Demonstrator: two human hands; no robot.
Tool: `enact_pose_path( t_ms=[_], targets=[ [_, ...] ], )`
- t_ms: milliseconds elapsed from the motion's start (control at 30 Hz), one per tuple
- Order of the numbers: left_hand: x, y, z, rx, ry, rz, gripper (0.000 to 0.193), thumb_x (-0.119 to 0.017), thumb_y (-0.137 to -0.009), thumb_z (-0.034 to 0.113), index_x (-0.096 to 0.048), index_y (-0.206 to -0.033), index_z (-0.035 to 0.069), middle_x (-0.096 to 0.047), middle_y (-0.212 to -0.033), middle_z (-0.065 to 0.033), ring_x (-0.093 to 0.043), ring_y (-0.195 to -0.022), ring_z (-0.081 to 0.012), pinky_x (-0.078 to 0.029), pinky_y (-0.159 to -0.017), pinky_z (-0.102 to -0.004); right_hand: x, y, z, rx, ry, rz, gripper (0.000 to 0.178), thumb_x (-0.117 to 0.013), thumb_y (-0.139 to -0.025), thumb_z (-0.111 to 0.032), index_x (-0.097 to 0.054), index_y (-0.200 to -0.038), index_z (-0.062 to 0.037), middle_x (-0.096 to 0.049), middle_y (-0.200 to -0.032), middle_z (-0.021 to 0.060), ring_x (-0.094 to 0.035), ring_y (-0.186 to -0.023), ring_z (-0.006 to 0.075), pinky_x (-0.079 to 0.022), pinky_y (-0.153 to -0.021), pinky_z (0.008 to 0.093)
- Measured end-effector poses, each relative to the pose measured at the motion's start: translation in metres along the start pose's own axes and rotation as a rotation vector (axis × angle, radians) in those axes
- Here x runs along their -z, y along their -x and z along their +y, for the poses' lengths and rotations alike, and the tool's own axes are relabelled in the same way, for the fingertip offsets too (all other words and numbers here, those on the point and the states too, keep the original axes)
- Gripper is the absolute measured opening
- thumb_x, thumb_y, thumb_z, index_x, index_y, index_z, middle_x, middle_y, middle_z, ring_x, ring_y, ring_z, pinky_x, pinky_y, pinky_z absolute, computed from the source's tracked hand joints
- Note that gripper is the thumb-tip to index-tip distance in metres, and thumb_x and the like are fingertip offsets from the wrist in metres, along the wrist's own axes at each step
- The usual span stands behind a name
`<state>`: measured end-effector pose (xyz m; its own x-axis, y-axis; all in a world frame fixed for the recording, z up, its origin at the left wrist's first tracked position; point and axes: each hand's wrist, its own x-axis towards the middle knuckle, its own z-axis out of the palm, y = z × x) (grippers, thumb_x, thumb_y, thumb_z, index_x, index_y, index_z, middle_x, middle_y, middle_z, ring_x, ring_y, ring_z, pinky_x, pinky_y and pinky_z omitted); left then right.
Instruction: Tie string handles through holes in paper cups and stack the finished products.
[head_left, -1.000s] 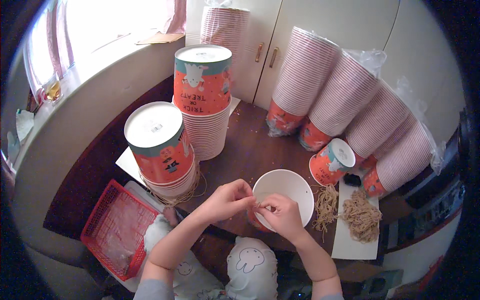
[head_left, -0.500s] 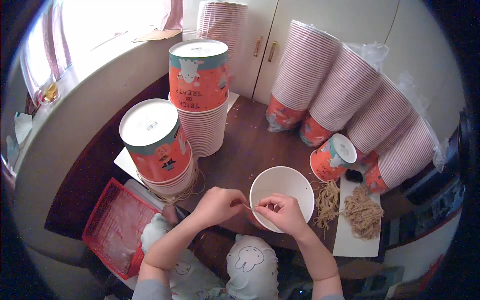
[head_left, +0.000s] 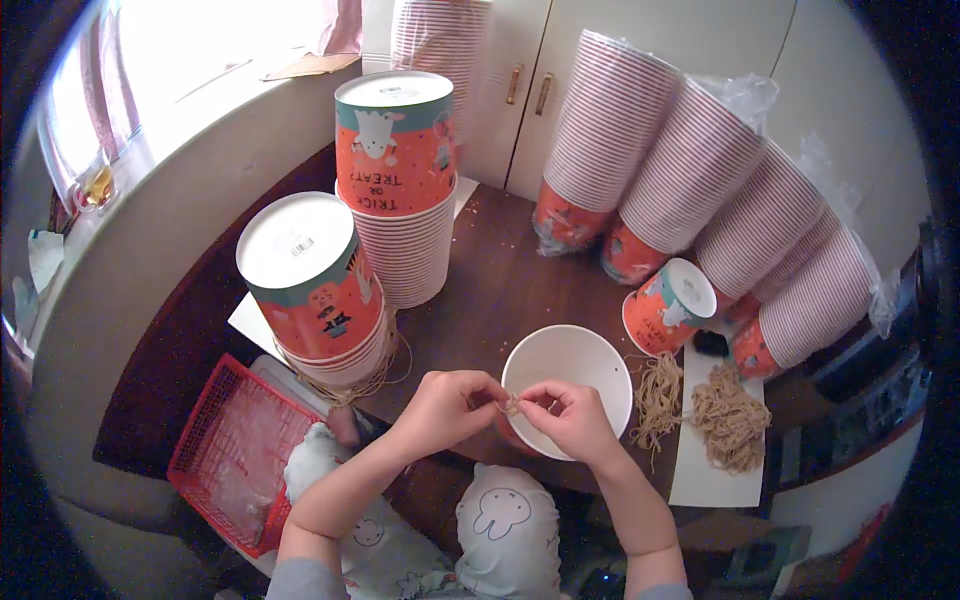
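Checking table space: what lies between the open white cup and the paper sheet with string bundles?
A loose string bundle on the dark table, in the head view.

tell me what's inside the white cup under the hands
The white cup shows only a bare white inside; nothing lies in it. Its near rim is covered by the left hand and right hand.

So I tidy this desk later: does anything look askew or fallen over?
Yes. One orange paper cup lies tipped on its side by the leaning cup stacks, loose string bundles sprawl beside the white open cup, and the left stack tilts.
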<state>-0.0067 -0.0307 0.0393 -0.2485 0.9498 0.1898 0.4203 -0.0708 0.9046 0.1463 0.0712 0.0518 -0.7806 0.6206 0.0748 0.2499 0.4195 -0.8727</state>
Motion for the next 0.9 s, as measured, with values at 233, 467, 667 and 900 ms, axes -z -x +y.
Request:
enact_pose_path(
  t_ms=[233,467,667,900],
  targets=[
    [-0.007,0.000,-0.003,-0.016,0.094,0.007,0.012,-0.061,-0.070,0.008,-0.062,-0.081,0.001,-0.062,-0.068,-0.0079,-0.058,-0.060,-0.0097,-0.046,-0.055,-0.0237,0.000,0.000,0.000,0.013,0.015,-0.008,0.014,-0.062,-0.075,-0.014,-0.063,-0.083,-0.0033,-0.064,-0.074,0.0040,-0.055,-0.059,0.0068,-0.044,-0.053,0.0220],
    [-0.010,-0.001,0.000,0.009,0.082,0.000,0.011,-0.060,-0.071,0.006,-0.058,-0.081,0.002,-0.059,-0.066,-0.0054,-0.055,-0.060,-0.0074,-0.045,-0.054,-0.0228,0.001,-0.001,0.003,-0.006,0.006,-0.022,0.013,-0.062,-0.075,-0.014,-0.063,-0.083,-0.0035,-0.063,-0.073,0.0039,-0.055,-0.059,0.0070,-0.043,-0.052,0.0222],
    [-0.009,-0.005,-0.016,0.008,0.613,-0.197,0.014,-0.056,-0.075,0.003,-0.051,-0.088,0.001,-0.057,-0.077,-0.0028,-0.056,-0.068,-0.0090,-0.045,-0.062,-0.0225,0.002,0.000,0.003,0.003,0.020,-0.056,0.014,-0.063,-0.073,-0.015,-0.060,-0.080,-0.0032,-0.061,-0.071,0.0036,-0.054,-0.059,0.0085,-0.043,-0.053,0.0232],
    [-0.011,-0.010,-0.022,0.104,0.851,-0.281,0.015,-0.056,-0.077,0.003,-0.047,-0.089,0.005,-0.056,-0.077,-0.0008,-0.054,-0.068,-0.0068,-0.041,-0.058,-0.0188,0.002,0.001,0.003,0.078,0.064,-0.072,0.020,-0.063,-0.072,-0.012,-0.056,-0.088,-0.0046,-0.057,-0.080,0.0036,-0.054,-0.071,0.0107,-0.043,-0.060,0.0243]
  ],
)
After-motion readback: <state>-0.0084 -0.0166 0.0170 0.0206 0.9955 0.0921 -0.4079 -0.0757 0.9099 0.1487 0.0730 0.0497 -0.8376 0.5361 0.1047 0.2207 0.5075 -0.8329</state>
